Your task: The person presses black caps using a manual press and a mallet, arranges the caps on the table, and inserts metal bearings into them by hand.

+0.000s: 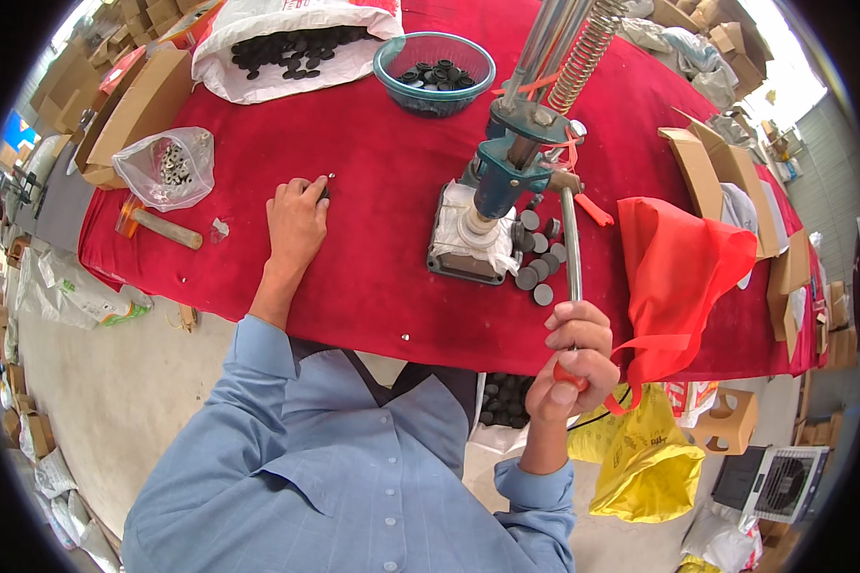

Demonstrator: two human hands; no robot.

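Note:
My left hand rests on the red cloth, its fingers closed over a small black piece that they mostly hide. Just beyond the fingertips lies a tiny shiny metal piece. At the right, my right hand is wrapped round the metal lever of a green hand press, near its red knob. Beneath the press head is a base wrapped in white. Several black and grey round caps lie between the base and the lever.
Farther back are a white sack of black pieces and a teal basket. At the left lie a clear bag of small metal parts and a hammer. A red bag drapes beside my right hand, near open cardboard boxes.

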